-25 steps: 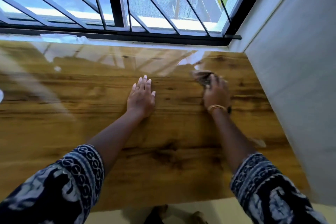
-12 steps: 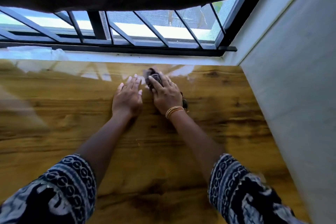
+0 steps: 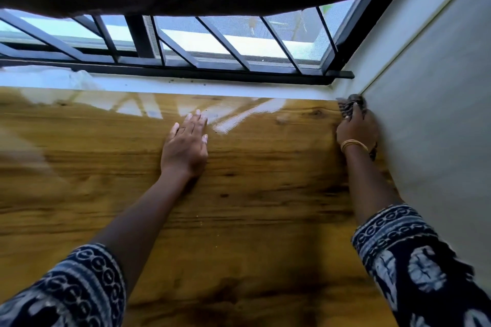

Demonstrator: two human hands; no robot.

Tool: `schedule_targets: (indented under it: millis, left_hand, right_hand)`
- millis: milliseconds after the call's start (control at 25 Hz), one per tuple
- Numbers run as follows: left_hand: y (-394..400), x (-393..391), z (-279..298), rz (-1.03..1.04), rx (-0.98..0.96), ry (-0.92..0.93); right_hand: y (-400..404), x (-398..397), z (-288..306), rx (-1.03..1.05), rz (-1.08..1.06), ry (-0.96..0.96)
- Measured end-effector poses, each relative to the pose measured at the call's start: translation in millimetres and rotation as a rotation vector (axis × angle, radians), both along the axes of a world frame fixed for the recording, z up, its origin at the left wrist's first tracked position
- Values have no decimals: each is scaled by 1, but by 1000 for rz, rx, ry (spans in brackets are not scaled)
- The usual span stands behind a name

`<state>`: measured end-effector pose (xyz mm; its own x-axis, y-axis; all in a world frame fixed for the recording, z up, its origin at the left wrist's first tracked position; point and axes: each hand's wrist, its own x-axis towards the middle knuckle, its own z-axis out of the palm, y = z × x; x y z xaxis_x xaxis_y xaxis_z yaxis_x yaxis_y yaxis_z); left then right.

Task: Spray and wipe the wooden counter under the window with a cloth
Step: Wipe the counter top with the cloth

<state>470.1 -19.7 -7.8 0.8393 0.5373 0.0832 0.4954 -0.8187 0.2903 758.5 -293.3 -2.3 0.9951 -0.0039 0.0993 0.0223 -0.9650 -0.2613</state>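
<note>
Pressing the dark cloth (image 3: pixel 350 107) into the counter's (image 3: pixel 252 194) far right corner, the right hand (image 3: pixel 356 131), earlier beside the left, grips it, bunched lengthwise toward the window. Left hand (image 3: pixel 186 146) lies flat, open, empty.

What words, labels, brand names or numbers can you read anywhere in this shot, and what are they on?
None: no readable text shows anywhere.
The patterned sleeves carry only printed rings and shapes, no letters.
The cloth under the right hand, the wooden counter, the window bars and the wall bear no label or number.
</note>
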Motion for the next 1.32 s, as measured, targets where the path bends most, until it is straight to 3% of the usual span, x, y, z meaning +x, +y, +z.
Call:
schedule_targets:
  millis: [80, 280, 400, 480, 560, 640, 720, 800, 920, 1000, 1160, 1320]
  left_hand:
    - [0, 0, -1, -5, 5, 11]
    - [1, 0, -1, -5, -8, 6]
    - [-1, 0, 0, -7, -6, 8]
    - [0, 0, 0, -5, -13, 3]
    - [-2, 0, 0, 0, -17, -4]
    - [-2, 1, 0, 7, -11, -5]
    - [-1, 1, -1, 10, -2, -3]
    - [0, 1, -2, 4, -5, 3]
    - [-1, 3, 0, 10, -39, -31]
    - [-3, -9, 2, 56, -70, -76]
    - [-1, -73, -2, 71, -68, -134]
    - [-1, -120, -7, 51, -68, -122]
  right_hand:
    - [25, -9, 5, 29, 80, -48]
    - [122, -88, 5, 40, 698, -80]
    - [130, -91, 5, 43, 1056, -48]
    - [113, -69, -1, 91, 908, -123]
    - [94, -45, -7, 180, 405, -224]
    - [95, -35, -9, 196, -83, -173]
    - [125, -50, -5, 150, -216, -94]
    - [168, -82, -3, 116, 18, -105]
    - [229, -132, -3, 71, 638, -68]
    - [242, -148, 4, 54, 941, 11]
    - [215, -173, 13, -7, 1240, 3]
    - [174, -207, 14, 84, 1310, 75]
